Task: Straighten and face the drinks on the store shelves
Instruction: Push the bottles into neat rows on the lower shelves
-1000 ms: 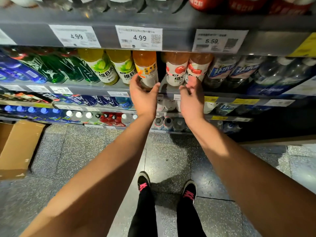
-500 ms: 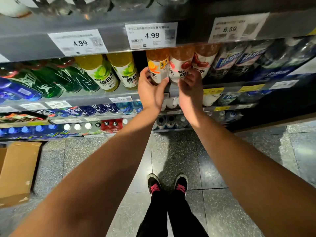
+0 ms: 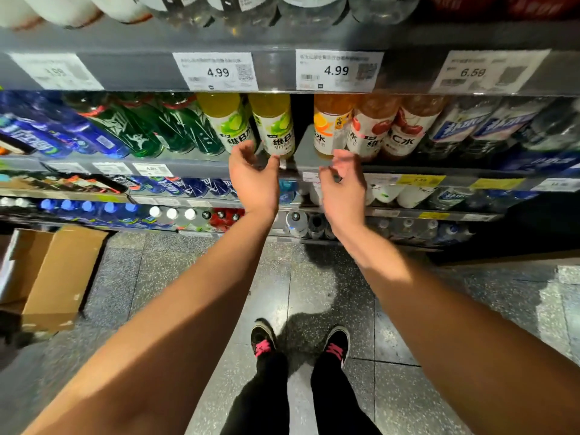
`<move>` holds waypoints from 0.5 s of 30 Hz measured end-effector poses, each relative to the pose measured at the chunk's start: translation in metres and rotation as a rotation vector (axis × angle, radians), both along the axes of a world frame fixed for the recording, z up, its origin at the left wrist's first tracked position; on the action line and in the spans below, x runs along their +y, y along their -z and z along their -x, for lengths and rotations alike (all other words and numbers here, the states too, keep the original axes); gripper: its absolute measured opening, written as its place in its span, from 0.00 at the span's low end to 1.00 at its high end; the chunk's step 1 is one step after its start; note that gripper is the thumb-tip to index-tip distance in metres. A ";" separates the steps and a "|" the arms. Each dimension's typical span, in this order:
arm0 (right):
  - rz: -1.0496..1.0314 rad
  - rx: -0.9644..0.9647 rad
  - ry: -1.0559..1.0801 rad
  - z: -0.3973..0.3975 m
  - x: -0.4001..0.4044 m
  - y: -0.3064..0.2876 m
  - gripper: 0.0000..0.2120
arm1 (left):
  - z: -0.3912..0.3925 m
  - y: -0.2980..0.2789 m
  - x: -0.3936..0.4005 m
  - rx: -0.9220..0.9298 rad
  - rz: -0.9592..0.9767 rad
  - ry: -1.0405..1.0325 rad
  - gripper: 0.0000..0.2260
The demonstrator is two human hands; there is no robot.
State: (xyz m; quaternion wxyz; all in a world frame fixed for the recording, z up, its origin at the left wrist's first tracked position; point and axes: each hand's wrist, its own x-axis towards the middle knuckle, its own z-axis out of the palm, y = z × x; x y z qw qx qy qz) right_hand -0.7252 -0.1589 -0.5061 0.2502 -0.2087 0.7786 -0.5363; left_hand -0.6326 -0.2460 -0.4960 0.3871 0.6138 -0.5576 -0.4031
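On the middle shelf [image 3: 307,155] stand two yellow lime-label vitamin bottles [image 3: 276,127], then a gap, then an orange-label bottle [image 3: 329,127] and two cherry-label bottles [image 3: 405,127]. My left hand [image 3: 254,180] hovers just below the right yellow bottle, fingers loosely spread, holding nothing. My right hand [image 3: 342,183] hangs in front of the shelf edge below the orange bottle, fingers loosely curled, holding nothing. Neither hand touches a bottle.
Green bottles [image 3: 150,130] and blue bottles [image 3: 47,133] fill the shelf to the left; blue-label clear bottles [image 3: 483,127] stand to the right. Price tags [image 3: 216,70] line the shelf above. Lower shelves hold more drinks. A cardboard box [image 3: 56,277] sits on the floor at left.
Both hands have let go of the orange and cherry bottles and dropped back below the shelf edge. The orange bottle now stands against the cherry ones, leaving a gap at its left.
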 end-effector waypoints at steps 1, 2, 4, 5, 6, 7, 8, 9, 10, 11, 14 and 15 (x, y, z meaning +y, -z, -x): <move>-0.003 -0.014 -0.039 -0.004 -0.006 -0.002 0.16 | -0.005 -0.002 -0.005 -0.005 0.007 -0.022 0.19; -0.011 -0.018 -0.072 -0.008 -0.013 -0.004 0.18 | -0.010 -0.004 -0.010 -0.009 0.016 -0.034 0.20; 0.000 0.004 -0.117 -0.015 -0.028 -0.002 0.23 | -0.018 -0.003 -0.022 -0.028 0.022 -0.039 0.22; 0.001 0.016 -0.128 -0.019 -0.037 0.001 0.26 | -0.021 -0.001 -0.028 -0.035 0.019 -0.045 0.23; -0.001 0.029 -0.140 -0.023 -0.045 0.004 0.28 | -0.025 0.001 -0.034 -0.030 0.014 -0.044 0.25; -0.020 0.049 -0.142 -0.026 -0.054 0.006 0.30 | -0.028 0.003 -0.040 -0.008 0.011 -0.042 0.27; -0.031 0.077 -0.133 -0.029 -0.062 0.008 0.31 | -0.031 0.007 -0.045 0.009 0.001 -0.036 0.29; -0.028 0.107 -0.118 -0.032 -0.070 0.009 0.33 | -0.033 0.011 -0.050 0.005 -0.010 -0.024 0.30; -0.004 0.135 -0.102 -0.034 -0.077 0.012 0.34 | -0.034 0.013 -0.053 -0.009 -0.022 -0.005 0.31; 0.019 0.154 -0.086 -0.037 -0.083 0.014 0.35 | -0.035 0.016 -0.056 -0.022 -0.008 0.014 0.31; 0.000 0.176 -0.015 -0.043 -0.101 0.020 0.40 | -0.035 0.023 -0.062 -0.073 0.038 0.074 0.34; -0.014 0.164 0.015 -0.046 -0.106 0.021 0.42 | -0.035 0.025 -0.064 -0.094 0.038 0.085 0.35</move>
